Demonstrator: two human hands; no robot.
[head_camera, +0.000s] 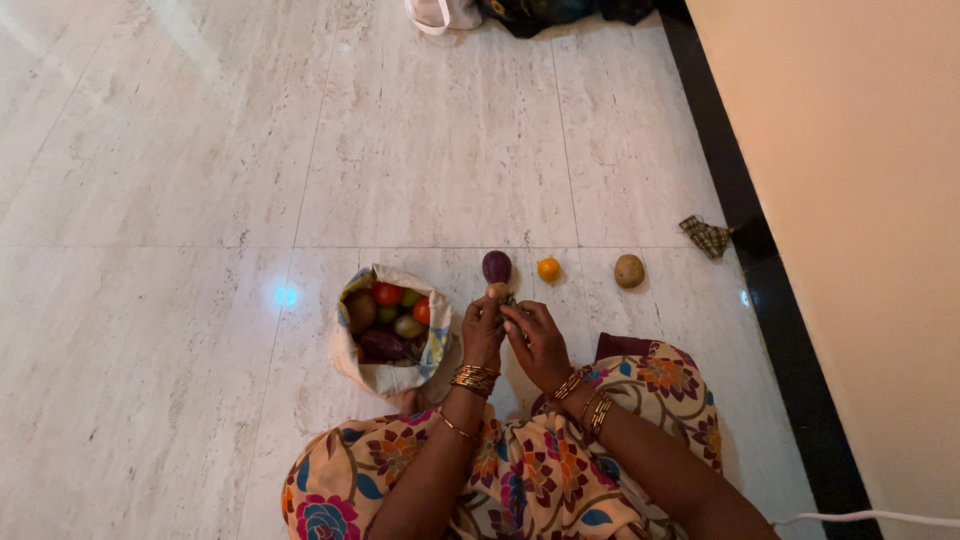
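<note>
Floral-draped knees frame both hands: left hand (482, 335) and right hand (535, 340) pinch a small onion (497, 291) together, fingers closed, over the floor (150, 350). Open cloth bag (390, 375) of vegetables sits left; brinjal (496, 266), orange (548, 269), potato (629, 271) lie in a far row.

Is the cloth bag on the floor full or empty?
Full. The open cloth bag shows red, green and dark vegetables piled up to its rim.
</note>
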